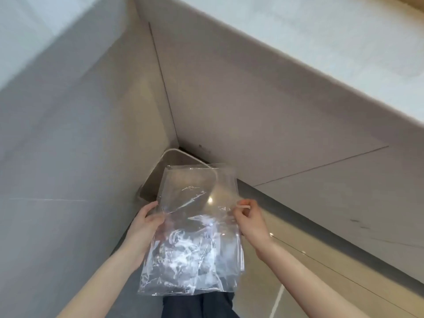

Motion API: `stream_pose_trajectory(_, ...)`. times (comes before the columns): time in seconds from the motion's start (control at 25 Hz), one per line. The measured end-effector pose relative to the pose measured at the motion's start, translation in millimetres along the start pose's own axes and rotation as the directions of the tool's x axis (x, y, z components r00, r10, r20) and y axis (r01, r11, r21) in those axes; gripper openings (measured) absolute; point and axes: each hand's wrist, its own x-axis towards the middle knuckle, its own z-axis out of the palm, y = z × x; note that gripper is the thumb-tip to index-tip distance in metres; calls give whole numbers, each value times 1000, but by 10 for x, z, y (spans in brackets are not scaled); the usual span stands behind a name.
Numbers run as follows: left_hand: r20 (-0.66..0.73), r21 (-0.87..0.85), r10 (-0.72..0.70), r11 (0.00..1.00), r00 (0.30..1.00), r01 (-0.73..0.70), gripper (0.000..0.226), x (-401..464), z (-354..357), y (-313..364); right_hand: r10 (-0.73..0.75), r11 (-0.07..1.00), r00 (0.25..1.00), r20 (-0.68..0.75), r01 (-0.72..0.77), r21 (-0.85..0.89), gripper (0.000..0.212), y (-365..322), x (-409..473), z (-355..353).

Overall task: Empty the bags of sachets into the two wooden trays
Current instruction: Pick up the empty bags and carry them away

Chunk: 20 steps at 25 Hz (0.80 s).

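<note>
While both hands hold it above the bin (pixel 158 177), the clear bag (pixel 195 237) hangs limp, seemingly empty. The left hand (pixel 143 228) grips its left edge; the right hand (pixel 249 220) pinches its right edge. Thin, slippery film: I judge edge pinches safest.

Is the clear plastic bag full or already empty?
Looks empty. The clear plastic bag, held between left hand and right hand, hangs flat and crumpled, showing no sachets through it.
</note>
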Motion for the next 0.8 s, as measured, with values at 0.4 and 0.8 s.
stream_pose_trajectory(0.4,-100,82,-58,994,993,67,27,1601,-8,-434,203,974,971,126,-187,-127,15,590,1648,884)
stream_pose_trajectory(0.8,-138,483,55,875,989,19,37,2145,88,-687,280,916,944,177,-207,-344,45,561,2154,1207)
